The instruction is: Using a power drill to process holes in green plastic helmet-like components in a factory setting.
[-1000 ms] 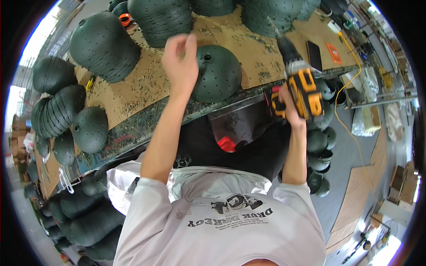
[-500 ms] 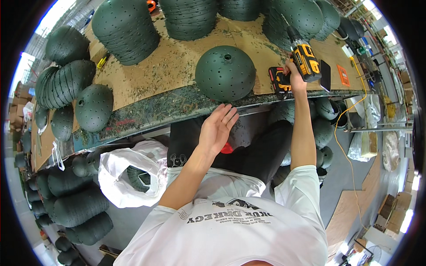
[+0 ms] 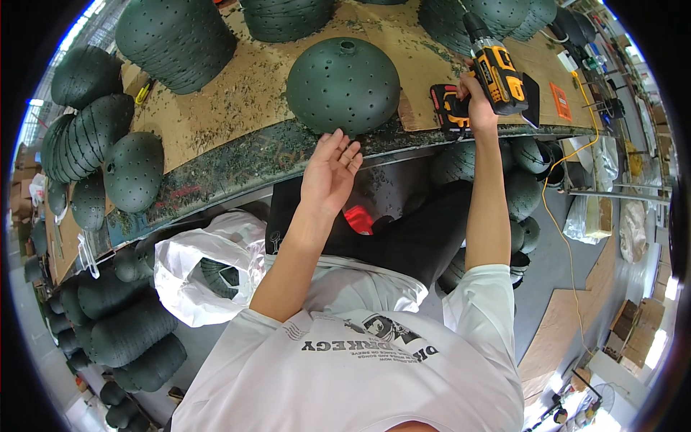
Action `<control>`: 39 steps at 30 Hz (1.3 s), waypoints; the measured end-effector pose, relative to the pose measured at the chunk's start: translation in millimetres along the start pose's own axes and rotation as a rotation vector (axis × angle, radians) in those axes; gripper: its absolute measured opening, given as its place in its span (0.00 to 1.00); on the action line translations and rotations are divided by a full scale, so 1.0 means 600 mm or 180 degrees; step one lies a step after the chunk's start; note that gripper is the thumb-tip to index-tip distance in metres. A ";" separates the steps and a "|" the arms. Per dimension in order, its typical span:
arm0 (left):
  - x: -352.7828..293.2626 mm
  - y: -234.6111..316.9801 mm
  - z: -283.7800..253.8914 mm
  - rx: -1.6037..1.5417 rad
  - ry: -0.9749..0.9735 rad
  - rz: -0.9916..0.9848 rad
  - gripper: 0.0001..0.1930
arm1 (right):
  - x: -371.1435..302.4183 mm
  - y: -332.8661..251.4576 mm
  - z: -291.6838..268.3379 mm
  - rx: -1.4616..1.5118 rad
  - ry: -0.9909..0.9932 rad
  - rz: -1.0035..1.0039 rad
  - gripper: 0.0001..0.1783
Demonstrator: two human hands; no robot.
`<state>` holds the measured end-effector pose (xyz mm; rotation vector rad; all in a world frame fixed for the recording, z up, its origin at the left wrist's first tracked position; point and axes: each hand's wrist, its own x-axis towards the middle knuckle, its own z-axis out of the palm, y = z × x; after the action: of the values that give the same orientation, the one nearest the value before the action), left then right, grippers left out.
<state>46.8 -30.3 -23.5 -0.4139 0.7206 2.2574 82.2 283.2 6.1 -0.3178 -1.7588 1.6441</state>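
Observation:
A dark green dome point(image 3: 342, 90), drilled with many small holes and one larger hole at its top, rests on the workbench near its front edge. At the dome's lower rim is my left hand point(image 3: 331, 169), palm up, fingers loosely extended; its fingertips reach the rim, and whether they touch it I cannot tell. My right hand point(image 3: 478, 104) grips a yellow and black cordless drill point(image 3: 498, 75) by the handle, with the bit pointing away toward the stacked domes. Beside that hand lies a red and black battery base point(image 3: 450, 108), partly hidden by the drill and hand.
Stacks of green domes point(image 3: 173, 43) stand at the back, with more domes point(image 3: 134, 171) at the left. Shavings cover the cardboard bench top point(image 3: 245, 108). A white bag point(image 3: 191, 281) hangs open below the bench. An orange frame point(image 3: 560, 102) and a yellow cord point(image 3: 551, 216) are at the right.
The view has shifted, and the dome sits larger and higher in it. My left hand stays by the dome's near rim. My right hand still holds the drill, now tilted slightly.

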 end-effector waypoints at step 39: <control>0.043 0.031 0.009 0.0412 -0.1375 0.0876 0.20 | -0.002 0.010 -0.004 0.0012 0.0141 0.0126 0.14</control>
<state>15.2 -23.9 -25.1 0.2469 0.7194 2.4192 82.8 285.6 0.2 -0.3867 -1.7264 1.6555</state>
